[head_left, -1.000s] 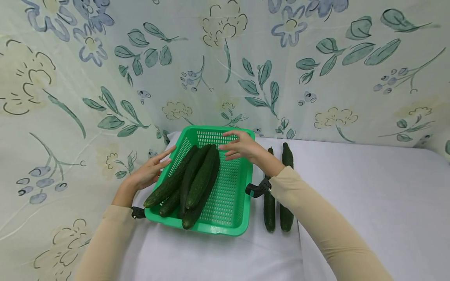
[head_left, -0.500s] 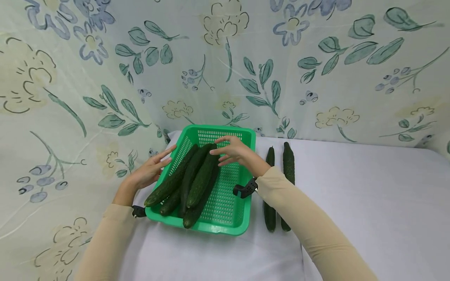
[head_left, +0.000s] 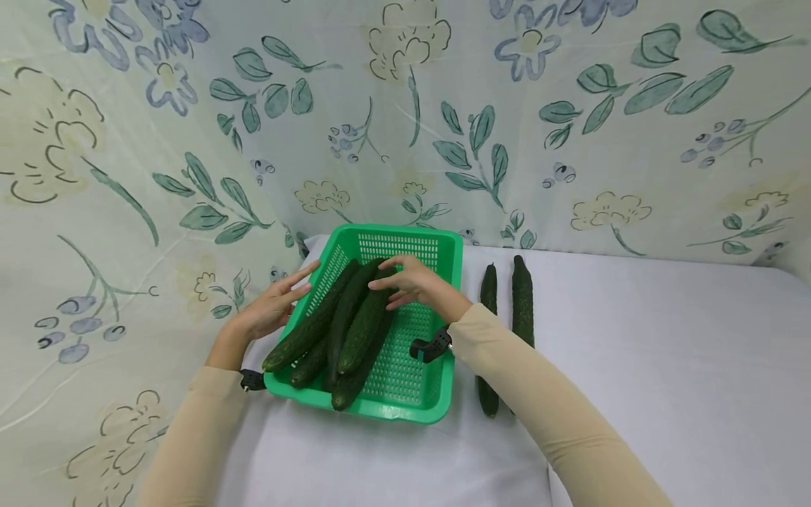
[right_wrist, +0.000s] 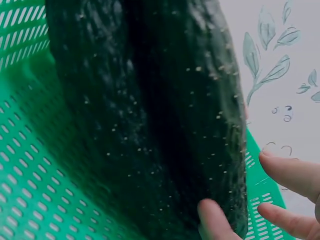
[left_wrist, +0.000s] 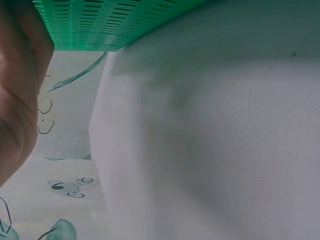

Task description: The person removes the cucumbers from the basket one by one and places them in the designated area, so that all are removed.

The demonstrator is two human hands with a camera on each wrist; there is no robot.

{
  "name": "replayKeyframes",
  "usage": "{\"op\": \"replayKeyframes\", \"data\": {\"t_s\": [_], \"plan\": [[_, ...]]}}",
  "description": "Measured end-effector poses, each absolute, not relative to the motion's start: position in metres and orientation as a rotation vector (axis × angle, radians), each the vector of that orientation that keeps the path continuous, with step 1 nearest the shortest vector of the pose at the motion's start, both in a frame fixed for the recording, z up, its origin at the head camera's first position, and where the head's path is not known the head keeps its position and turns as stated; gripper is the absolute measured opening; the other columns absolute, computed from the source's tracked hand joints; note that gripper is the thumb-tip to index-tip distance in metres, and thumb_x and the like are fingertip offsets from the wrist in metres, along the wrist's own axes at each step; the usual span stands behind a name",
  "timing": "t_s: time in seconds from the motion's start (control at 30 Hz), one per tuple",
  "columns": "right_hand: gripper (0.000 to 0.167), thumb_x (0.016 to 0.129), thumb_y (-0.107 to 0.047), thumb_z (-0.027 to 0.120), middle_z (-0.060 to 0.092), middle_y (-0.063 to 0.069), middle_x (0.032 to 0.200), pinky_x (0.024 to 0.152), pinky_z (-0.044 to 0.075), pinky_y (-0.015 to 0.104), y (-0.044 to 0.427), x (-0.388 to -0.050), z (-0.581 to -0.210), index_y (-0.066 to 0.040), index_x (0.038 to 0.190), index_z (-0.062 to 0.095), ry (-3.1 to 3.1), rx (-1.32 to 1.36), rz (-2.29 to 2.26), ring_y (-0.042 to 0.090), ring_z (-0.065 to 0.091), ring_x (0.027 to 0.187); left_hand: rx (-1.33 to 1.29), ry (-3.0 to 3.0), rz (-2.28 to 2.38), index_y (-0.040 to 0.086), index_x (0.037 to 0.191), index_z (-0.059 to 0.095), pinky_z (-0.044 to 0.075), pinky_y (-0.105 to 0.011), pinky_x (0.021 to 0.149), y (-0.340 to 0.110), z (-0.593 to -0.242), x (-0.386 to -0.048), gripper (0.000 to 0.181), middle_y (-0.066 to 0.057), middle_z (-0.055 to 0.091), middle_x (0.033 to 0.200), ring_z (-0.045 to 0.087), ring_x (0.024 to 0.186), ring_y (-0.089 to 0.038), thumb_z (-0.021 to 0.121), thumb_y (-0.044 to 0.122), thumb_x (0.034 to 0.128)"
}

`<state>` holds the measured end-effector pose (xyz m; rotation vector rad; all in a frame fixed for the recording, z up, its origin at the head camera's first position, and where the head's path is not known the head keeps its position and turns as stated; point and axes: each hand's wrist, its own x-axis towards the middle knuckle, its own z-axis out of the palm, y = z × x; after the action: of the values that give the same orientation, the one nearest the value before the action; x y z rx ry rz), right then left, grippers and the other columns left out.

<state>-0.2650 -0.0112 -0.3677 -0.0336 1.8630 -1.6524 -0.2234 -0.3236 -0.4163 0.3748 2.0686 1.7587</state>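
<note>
A green perforated plastic basket point(head_left: 415, 414) holds several dark green cucumbers point(head_left: 361, 331), piled lengthwise along its left side. My left hand point(head_left: 269, 310) lies against the basket's left wall with its fingers extended. In the left wrist view that hand point(left_wrist: 17, 90) is beside the underside of the basket point(left_wrist: 100, 25). Over the far end of the pile is my right hand point(head_left: 412, 282), fingers spread. Close up in the right wrist view, one fingertip point(right_wrist: 212, 220) overlaps a cucumber point(right_wrist: 110, 125); two other fingers stand apart from it. Whether the fingertip touches is unclear.
Two more cucumbers, a thinner one point(head_left: 488, 289) and a thicker one point(head_left: 522, 303), lie on the white tablecloth point(head_left: 652, 338) right of the basket. My right forearm partly covers them. A floral curtain point(head_left: 380, 141) hangs behind and to the left.
My right hand has moved left and slightly down, from over the basket's bare right part to the far end of the cucumber pile. The left hand and basket have stayed put.
</note>
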Motion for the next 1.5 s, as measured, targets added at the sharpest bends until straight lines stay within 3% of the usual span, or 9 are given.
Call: {"op": "replayKeyframes", "data": {"t_s": [0.23, 0.47, 0.77, 1.17, 1.33, 1.5], "plan": [[0.061, 0.090, -0.008, 0.076, 0.031, 0.032, 0.150, 0.074, 0.058, 0.045, -0.0139, -0.2630, -0.3720, -0.010, 0.144, 0.050, 1.858, -0.022, -1.622, 0.047, 0.062, 0.108, 0.365, 2.051, 1.767, 0.031, 0.161, 0.019, 0.041, -0.023, 0.054, -0.3220, -0.4167, -0.2243, 0.054, -0.010, 0.049, 0.136, 0.052, 0.061, -0.008, 0.038, 0.026, 0.1107], [0.064, 0.092, -0.012, 0.075, 0.037, 0.035, 0.144, 0.074, 0.058, 0.046, -0.0164, -0.2596, -0.3729, -0.014, 0.149, 0.045, 1.863, -0.089, -1.573, 0.039, 0.068, 0.090, 0.372, 2.064, 1.770, 0.030, 0.161, 0.018, 0.035, -0.023, 0.050, -0.3220, -0.4157, -0.2232, 0.055, -0.014, 0.031, 0.151, 0.035, 0.046, -0.007, 0.039, 0.026, 0.1106], [0.064, 0.092, -0.009, 0.074, 0.037, 0.036, 0.143, 0.071, 0.059, 0.044, -0.0164, -0.2595, -0.3748, -0.014, 0.148, 0.045, 1.814, -0.057, -1.601, 0.046, 0.064, 0.104, 0.373, 2.081, 1.767, 0.031, 0.161, 0.020, 0.033, -0.023, 0.048, -0.3226, -0.4167, -0.2234, 0.054, -0.014, 0.019, 0.158, 0.031, 0.045, -0.010, 0.039, 0.026, 0.1105], [0.063, 0.090, -0.004, 0.074, 0.036, 0.035, 0.143, 0.069, 0.059, 0.045, -0.0157, -0.2624, -0.3769, -0.017, 0.146, 0.047, 1.768, 0.046, -1.655, 0.048, 0.064, 0.100, 0.362, 2.017, 1.804, 0.031, 0.161, 0.019, 0.044, -0.022, 0.054, -0.3219, -0.4169, -0.2238, 0.054, -0.009, 0.049, 0.141, 0.054, 0.060, -0.008, 0.037, 0.025, 0.1110], [0.064, 0.090, -0.003, 0.074, 0.038, 0.034, 0.140, 0.069, 0.059, 0.046, -0.0135, -0.2616, -0.3774, -0.017, 0.146, 0.047, 1.745, 0.077, -1.676, 0.048, 0.064, 0.100, 0.363, 1.985, 1.821, 0.030, 0.162, 0.017, 0.052, -0.025, 0.063, -0.3211, -0.4163, -0.2227, 0.054, -0.006, 0.056, 0.135, 0.064, 0.077, -0.009, 0.036, 0.024, 0.1111], [0.067, 0.090, -0.003, 0.074, 0.044, 0.030, 0.128, 0.071, 0.059, 0.046, -0.0097, -0.2602, -0.3765, -0.016, 0.149, 0.045, 1.729, 0.088, -1.695, 0.046, 0.065, 0.096, 0.356, 2.016, 1.809, 0.030, 0.161, 0.019, 0.047, -0.022, 0.056, -0.3208, -0.4166, -0.2220, 0.054, -0.008, 0.054, 0.137, 0.059, 0.066, -0.009, 0.037, 0.025, 0.1109]]}}
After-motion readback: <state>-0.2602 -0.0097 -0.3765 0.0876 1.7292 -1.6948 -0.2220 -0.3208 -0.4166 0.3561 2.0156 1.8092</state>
